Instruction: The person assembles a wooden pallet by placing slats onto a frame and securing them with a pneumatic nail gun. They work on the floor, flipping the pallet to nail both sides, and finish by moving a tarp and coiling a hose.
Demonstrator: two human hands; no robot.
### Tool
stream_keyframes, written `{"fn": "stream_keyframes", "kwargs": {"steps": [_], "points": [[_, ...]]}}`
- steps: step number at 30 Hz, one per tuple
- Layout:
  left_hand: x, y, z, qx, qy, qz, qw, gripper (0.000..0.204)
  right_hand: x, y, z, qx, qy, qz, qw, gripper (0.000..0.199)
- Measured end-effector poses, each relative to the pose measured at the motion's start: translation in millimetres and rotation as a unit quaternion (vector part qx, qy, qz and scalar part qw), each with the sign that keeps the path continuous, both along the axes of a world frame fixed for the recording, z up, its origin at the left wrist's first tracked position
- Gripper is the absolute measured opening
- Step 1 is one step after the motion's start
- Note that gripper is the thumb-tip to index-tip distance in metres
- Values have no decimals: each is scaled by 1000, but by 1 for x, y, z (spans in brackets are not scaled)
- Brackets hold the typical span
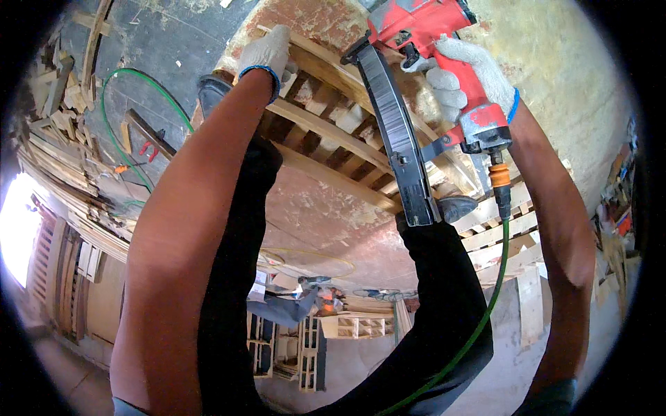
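My right hand [479,73], in a white work glove with a blue cuff, is wrapped around the handle of a red pneumatic nail gun [423,24]. Its long black magazine [392,118] slants down across the right part of a slatted wooden pallet [333,132] lying on the floor between my feet. A green air hose [496,298] runs from an orange-collared coupling at the handle's base. My left hand [267,55], gloved the same way, is closed on the pallet's far left end; its fingertips are partly hidden. The gun's nose lies near the upper picture edge, apart from the left hand.
Scrap wood [62,104] and long stacked boards [76,201] line the left side. A loop of green hose [125,73] and a dark bar with red handles [149,139] lie on the floor at left. Pale slatted pallets [499,239] sit at right. Another person [284,308] is in the background.
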State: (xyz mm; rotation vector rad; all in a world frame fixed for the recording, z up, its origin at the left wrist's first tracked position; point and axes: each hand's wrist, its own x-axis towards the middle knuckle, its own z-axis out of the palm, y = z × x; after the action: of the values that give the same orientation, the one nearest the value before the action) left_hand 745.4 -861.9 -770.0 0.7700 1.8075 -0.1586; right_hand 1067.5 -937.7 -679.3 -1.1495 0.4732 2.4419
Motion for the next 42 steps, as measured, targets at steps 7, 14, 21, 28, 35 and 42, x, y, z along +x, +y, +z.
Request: {"fn": "stream_keyframes", "kwargs": {"steps": [7, 14, 21, 28, 35, 42], "points": [[-22, 15, 13, -86, -94, 27, 991, 63, -17, 14, -5, 18, 39, -39, 998, 37], [-54, 33, 22, -231, -141, -78, 960, 33, -35, 35, -13, 28, 69, -20, 997, 42], [-81, 24, 7, -244, -165, -127, 947, 26, -43, 46, -15, 28, 79, 1, 997, 44], [-79, 11, 10, -248, -175, -145, 942, 24, -48, 52, -8, 24, 47, 9, 999, 43], [-68, 15, 22, -243, -154, -197, 937, 29, -44, 51, -9, 37, 63, 18, 997, 40], [-120, 21, 12, 5, -194, -765, 614, 21, -70, 51, 13, 31, -30, -18, 999, 40]]}}
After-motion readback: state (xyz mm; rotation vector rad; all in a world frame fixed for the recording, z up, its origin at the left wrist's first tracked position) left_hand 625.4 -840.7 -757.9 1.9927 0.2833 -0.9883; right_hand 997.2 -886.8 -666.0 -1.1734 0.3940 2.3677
